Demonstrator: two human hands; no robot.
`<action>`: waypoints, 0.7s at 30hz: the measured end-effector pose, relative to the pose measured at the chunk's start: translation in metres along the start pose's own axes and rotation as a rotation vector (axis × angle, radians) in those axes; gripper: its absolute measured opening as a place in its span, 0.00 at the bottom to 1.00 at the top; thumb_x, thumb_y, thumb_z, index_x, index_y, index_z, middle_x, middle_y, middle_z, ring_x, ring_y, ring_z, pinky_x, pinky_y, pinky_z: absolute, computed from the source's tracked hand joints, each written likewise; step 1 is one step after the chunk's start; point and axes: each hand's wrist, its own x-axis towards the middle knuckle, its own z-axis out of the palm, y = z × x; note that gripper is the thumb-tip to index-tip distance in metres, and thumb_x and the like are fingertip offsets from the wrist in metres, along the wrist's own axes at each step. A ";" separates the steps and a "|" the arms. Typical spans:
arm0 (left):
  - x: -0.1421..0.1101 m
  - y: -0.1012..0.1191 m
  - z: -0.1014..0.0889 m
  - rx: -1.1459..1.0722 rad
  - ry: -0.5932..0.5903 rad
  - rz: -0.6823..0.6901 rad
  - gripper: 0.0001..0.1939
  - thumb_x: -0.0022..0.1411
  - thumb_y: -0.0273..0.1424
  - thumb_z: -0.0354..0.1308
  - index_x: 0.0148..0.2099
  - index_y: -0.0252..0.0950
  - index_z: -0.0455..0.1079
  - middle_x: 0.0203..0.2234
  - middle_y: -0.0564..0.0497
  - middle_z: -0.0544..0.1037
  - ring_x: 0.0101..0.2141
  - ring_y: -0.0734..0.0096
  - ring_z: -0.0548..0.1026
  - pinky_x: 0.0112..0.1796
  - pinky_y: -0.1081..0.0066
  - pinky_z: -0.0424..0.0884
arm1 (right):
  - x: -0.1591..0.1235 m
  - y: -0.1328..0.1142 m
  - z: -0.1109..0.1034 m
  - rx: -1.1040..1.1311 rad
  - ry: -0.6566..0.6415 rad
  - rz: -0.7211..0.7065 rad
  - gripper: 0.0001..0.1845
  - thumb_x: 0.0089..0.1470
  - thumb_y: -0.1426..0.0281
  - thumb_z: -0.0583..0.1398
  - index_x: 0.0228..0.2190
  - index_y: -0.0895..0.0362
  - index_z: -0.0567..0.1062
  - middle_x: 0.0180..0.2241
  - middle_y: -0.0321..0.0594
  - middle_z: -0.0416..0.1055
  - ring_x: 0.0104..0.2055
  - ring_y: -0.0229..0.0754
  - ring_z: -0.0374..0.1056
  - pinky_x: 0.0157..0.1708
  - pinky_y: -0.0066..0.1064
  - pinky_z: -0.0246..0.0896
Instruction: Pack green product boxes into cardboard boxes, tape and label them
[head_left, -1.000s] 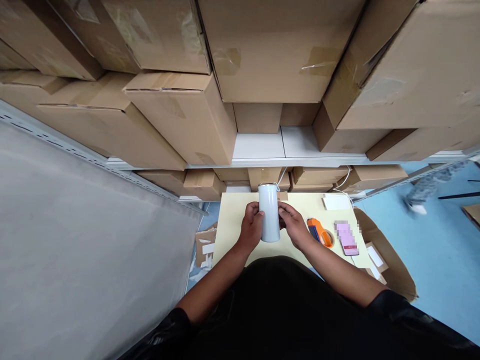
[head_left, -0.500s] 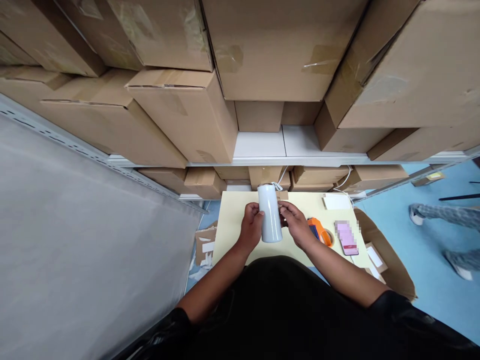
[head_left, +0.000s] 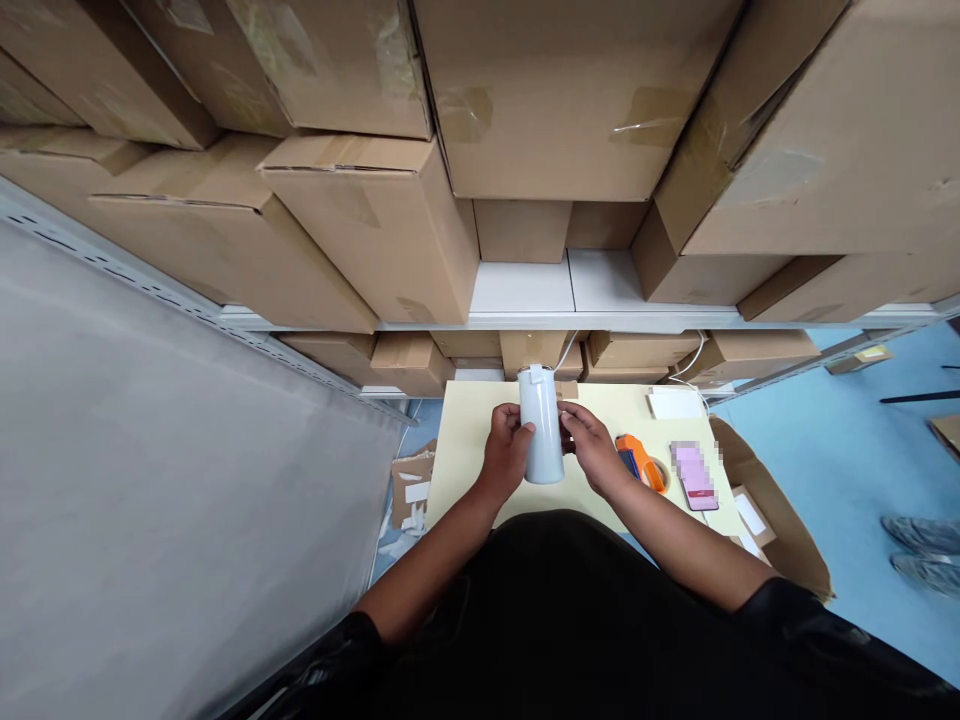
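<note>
A pale blue-white bottle [head_left: 543,430], shaped like a thermos, is held roughly upright over the pale yellow table. A small white strap or tab [head_left: 538,374] shows at its top, on the side toward me. My left hand [head_left: 507,446] grips the bottle from the left, thumb laid across its front. On the right side, my right hand [head_left: 588,440] has its fingers curled against the bottle; the fingertips behind it are partly hidden.
The yellow table [head_left: 469,440] carries an orange tape dispenser [head_left: 643,463], a phone [head_left: 694,475] and a white box [head_left: 675,403]. Shelves of cardboard boxes [head_left: 367,225] rise in front. An open carton [head_left: 780,540] stands at right; another person's legs [head_left: 926,553] appear beyond.
The bottle has turned between my hands, so its strap moved from the right side to the front. The other person's legs have shifted at the right edge.
</note>
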 end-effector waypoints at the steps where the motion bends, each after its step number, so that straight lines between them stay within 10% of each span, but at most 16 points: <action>1: -0.001 -0.001 0.001 0.017 -0.008 0.002 0.15 0.66 0.43 0.56 0.48 0.41 0.61 0.41 0.50 0.77 0.41 0.62 0.76 0.43 0.62 0.72 | 0.000 0.001 0.001 -0.022 -0.026 0.002 0.24 0.56 0.52 0.63 0.48 0.53 0.78 0.29 0.35 0.72 0.29 0.41 0.66 0.28 0.33 0.64; 21: 0.002 -0.002 -0.001 0.183 0.011 0.008 0.21 0.63 0.45 0.61 0.52 0.39 0.66 0.47 0.45 0.76 0.48 0.58 0.75 0.47 0.59 0.71 | -0.002 0.003 0.002 -0.056 -0.048 -0.018 0.23 0.57 0.50 0.63 0.44 0.54 0.80 0.28 0.36 0.72 0.28 0.41 0.64 0.28 0.33 0.62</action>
